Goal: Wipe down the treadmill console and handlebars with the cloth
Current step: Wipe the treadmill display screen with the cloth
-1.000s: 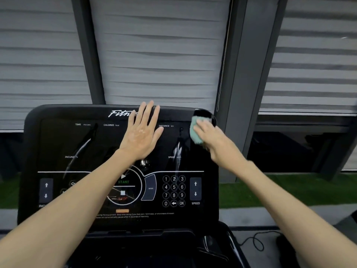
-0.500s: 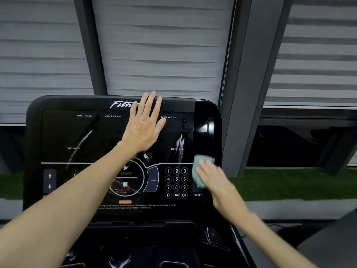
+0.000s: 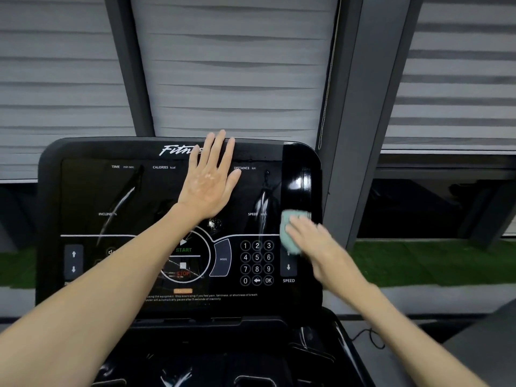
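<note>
Down at six o'clock, nearest me, sits the dark tray (image 3: 212,356) under the console (image 3: 92,191). The handlebars are out of sight, so I'd judge most of the job undone. At the panel's three o'clock edge the right hand (image 3: 315,247) presses the pale green cloth (image 3: 290,237) just above the speed arrow (image 3: 288,267). Blur hides whether its fingers curl round it. Above it the rim gleams, perhaps already wiped. Up at twelve, the left hand (image 3: 208,180) lies flat, fingers spread, well apart from the cloth. Blinds (image 3: 237,65) hang beyond.
</note>
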`<action>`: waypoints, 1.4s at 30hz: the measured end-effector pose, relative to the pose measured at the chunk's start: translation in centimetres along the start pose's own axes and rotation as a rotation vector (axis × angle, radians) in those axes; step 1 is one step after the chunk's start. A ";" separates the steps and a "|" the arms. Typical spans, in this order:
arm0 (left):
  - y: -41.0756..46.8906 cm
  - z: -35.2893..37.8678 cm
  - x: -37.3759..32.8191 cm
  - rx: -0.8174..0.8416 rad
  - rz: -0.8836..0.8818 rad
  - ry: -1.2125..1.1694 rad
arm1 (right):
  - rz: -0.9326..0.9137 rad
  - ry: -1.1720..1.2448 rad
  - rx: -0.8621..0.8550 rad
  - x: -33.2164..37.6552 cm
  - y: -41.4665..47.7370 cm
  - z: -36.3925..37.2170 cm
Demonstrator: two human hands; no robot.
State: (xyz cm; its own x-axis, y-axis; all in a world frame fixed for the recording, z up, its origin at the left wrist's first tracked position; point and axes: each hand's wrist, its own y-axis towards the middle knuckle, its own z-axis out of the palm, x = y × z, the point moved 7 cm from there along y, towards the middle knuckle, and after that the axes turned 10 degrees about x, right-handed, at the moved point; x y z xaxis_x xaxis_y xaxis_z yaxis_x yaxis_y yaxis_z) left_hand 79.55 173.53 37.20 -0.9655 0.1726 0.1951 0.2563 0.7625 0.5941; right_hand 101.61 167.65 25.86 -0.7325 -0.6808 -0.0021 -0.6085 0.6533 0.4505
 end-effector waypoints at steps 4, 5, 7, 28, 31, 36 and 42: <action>0.0 0.1 0.1 0.011 0.001 -0.004 | 0.073 -0.019 -0.099 -2.4 6.2 -5.1; 0.1 0.1 0.1 0.012 0.001 -0.004 | 0.076 -0.023 -0.118 -2.6 7.5 -6.3; 0.0 0.1 0.1 0.011 0.001 -0.010 | 0.071 -0.033 -0.147 -2.9 9.3 -7.8; -0.1 0.1 0.1 -0.009 0.006 0.004 | -0.031 0.072 0.173 4.0 -9.2 7.9; -0.1 0.0 0.0 -0.012 0.009 0.007 | -0.029 0.026 0.225 3.7 -9.9 8.3; 0.0 0.2 0.0 -0.011 0.006 0.007 | -0.069 -0.078 0.244 2.5 -7.7 6.4; 0.0 0.2 0.1 -0.004 0.002 0.002 | 0.029 0.020 -0.016 -1.5 1.2 -2.6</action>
State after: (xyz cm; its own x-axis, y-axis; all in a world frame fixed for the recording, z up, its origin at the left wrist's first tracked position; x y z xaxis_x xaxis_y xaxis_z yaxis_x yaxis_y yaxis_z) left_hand 79.45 173.70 37.09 -0.9650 0.1729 0.1972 0.2581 0.7597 0.5969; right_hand 102.79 168.63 28.70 -0.7437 -0.6679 0.0288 -0.5819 0.6680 0.4639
